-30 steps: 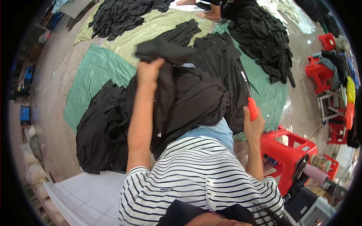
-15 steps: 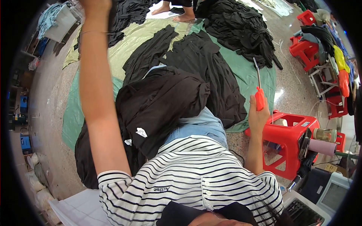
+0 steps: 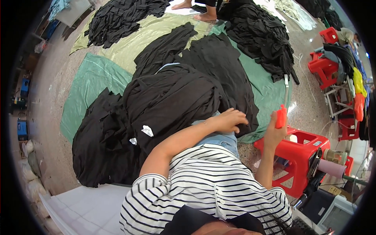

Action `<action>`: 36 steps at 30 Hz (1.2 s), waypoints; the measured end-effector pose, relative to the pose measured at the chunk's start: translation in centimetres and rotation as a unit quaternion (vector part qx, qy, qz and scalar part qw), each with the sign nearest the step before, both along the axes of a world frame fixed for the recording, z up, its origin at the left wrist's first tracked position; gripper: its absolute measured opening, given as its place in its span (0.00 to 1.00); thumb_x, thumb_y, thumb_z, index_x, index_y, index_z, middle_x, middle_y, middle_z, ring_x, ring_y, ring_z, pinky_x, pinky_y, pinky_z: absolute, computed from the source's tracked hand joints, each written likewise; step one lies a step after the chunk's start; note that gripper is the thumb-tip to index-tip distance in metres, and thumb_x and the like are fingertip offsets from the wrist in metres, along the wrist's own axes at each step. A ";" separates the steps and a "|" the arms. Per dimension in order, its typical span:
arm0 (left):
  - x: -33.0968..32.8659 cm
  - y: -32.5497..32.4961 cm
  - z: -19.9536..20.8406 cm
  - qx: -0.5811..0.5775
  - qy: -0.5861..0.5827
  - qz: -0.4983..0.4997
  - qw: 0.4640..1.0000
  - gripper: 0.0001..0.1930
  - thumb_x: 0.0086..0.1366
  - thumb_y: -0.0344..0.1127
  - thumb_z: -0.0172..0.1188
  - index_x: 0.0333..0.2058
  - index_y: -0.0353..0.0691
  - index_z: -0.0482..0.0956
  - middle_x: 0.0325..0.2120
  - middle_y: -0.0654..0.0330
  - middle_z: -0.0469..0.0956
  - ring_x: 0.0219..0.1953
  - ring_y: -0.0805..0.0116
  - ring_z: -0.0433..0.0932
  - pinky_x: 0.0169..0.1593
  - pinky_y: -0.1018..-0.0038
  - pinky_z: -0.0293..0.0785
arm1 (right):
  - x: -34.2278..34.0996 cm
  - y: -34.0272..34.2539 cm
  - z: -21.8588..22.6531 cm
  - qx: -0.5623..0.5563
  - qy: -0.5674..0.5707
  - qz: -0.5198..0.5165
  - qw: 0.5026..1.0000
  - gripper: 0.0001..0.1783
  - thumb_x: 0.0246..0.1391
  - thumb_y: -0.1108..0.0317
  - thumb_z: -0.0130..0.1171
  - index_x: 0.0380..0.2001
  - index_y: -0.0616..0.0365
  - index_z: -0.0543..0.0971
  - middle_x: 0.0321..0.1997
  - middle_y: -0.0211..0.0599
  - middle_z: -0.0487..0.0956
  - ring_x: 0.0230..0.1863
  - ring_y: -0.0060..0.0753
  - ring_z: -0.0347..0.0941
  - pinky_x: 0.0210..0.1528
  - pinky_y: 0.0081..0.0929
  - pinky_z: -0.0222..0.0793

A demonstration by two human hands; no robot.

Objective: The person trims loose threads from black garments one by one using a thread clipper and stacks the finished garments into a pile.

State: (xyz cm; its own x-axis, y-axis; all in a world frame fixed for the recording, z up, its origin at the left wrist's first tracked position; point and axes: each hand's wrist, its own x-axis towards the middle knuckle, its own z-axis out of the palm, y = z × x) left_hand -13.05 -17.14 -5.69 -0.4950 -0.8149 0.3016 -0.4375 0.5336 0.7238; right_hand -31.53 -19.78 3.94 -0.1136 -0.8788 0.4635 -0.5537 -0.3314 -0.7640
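My right hand (image 3: 275,133) is closed around the red handle of a long metal-shafted tool (image 3: 281,116), held upright with its flat, pale tip pointing away from me. What kind of tool it is, I cannot make out. Across my lap lies my left hand (image 3: 229,120), fingers bent but apart, with nothing in it. It is at the near edge of a bunched black cloth (image 3: 172,92) piled on my knees; whether it touches the cloth I cannot tell. Two small white scraps (image 3: 147,131) sit on the black fabric.
More black cloth (image 3: 102,143) lies at my left on a green sheet (image 3: 98,78), with heaps farther off. A red plastic stool (image 3: 303,137) stands close at my right, a pink thread cone (image 3: 331,167) beside it. Another person's bare foot (image 3: 205,17) shows at the far side.
My left arm has swung from the far left down across my lap to the right. The tool in my right hand has turned, so its shaft tilts slightly right instead of left.
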 end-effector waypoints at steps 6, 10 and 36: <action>9.9 7.4 6.7 -0.117 -0.239 0.513 0.816 0.26 0.51 0.42 0.68 0.50 0.48 0.75 0.58 0.53 0.67 0.65 0.51 0.58 0.64 0.42 0.48 | 6.0 2.4 -4.4 0.052 0.082 0.164 0.982 0.14 0.54 0.65 0.66 0.40 0.58 0.77 0.32 0.41 0.77 0.34 0.39 0.75 0.39 0.31 0.70; 15.5 14.4 2.6 -0.053 -0.261 0.674 0.688 0.34 0.59 0.58 0.61 0.60 0.47 0.69 0.62 0.49 0.64 0.65 0.47 0.60 0.66 0.46 0.48 | 11.7 3.1 -2.4 -0.015 0.119 0.289 0.950 0.18 0.48 0.67 0.69 0.43 0.53 0.79 0.42 0.41 0.74 0.38 0.47 0.77 0.38 0.37 0.73; 16.7 28.9 7.9 -0.002 -0.086 0.706 0.703 0.08 0.60 0.33 0.62 0.33 0.34 0.79 0.31 0.53 0.78 0.37 0.55 0.76 0.42 0.66 0.72 | 9.3 -2.5 -7.3 0.146 0.052 0.205 0.967 0.22 0.58 0.61 0.63 0.55 0.49 0.74 0.43 0.45 0.82 0.43 0.43 0.81 0.45 0.33 0.73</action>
